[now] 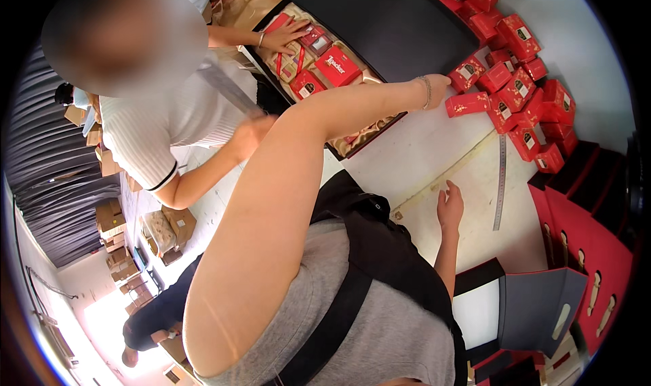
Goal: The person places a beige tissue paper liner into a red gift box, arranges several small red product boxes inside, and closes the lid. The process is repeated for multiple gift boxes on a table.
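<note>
My left hand (436, 88), with a bracelet at the wrist, reaches out to the pile of red cartons; its fingertips are at the edge of one red carton (466, 74), and whether they grip it cannot be told. My right hand (450, 203) is above the pale table (422, 182), fingers apart and holding nothing. Under my left forearm lies a large black gift box (376, 25) with its lid raised, lined with gold satin and filled with red packages, among them a red Loacker box (337, 67). A co-worker's hand (286, 36) rests on the packages inside.
A metal ruler (500, 182) lies on the table. Red gift boxes with cord handles (585, 254) stand in a row at the right, beside an open dark box (534, 304). A co-worker in a white ribbed top (147, 121) stands close at the left. Cardboard cartons (109, 218) are stacked farther back.
</note>
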{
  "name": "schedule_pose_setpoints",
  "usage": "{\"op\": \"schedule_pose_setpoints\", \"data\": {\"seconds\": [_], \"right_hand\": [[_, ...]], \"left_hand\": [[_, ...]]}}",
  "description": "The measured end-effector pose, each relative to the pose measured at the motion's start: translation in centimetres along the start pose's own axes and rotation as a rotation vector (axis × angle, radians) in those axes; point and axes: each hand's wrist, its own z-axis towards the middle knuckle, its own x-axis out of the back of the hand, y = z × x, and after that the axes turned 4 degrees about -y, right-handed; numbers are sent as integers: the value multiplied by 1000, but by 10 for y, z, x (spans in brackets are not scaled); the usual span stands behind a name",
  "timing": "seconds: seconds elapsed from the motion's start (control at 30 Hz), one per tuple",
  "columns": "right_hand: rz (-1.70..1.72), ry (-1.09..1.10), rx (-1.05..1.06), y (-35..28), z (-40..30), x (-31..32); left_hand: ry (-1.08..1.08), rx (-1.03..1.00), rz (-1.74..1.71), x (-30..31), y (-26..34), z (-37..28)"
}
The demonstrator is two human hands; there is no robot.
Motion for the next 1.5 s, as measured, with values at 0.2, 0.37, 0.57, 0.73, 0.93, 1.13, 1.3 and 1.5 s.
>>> {"op": "schedule_pose_setpoints", "data": {"seconds": [0.2, 0.37, 0.57, 0.73, 0.93, 1.13, 1.3, 1.5], "right_hand": [[27, -25, 10, -5, 3, 2], [-12, -5, 28, -5, 5, 3], [10, 37, 54, -1, -5, 5], [-2, 54, 8, 5, -19, 11], [1, 76, -19, 19, -36, 8], [-12, 75, 2, 24, -42, 4], [14, 65, -4, 22, -44, 8], [0, 36, 11, 30, -48, 8]], "left_hand": [[-50, 44, 56, -2, -3, 10], [-175, -81, 15, 9, -14, 9], [26, 16, 152, 6, -21, -5], [-5, 113, -127, 8, -35, -8], [52, 317, -138, 7, -18, -13], [179, 475, -172, -1, 4, -16], [204, 663, -289, 2, 19, -6], [299, 757, -282, -15, 33, 0]]}}
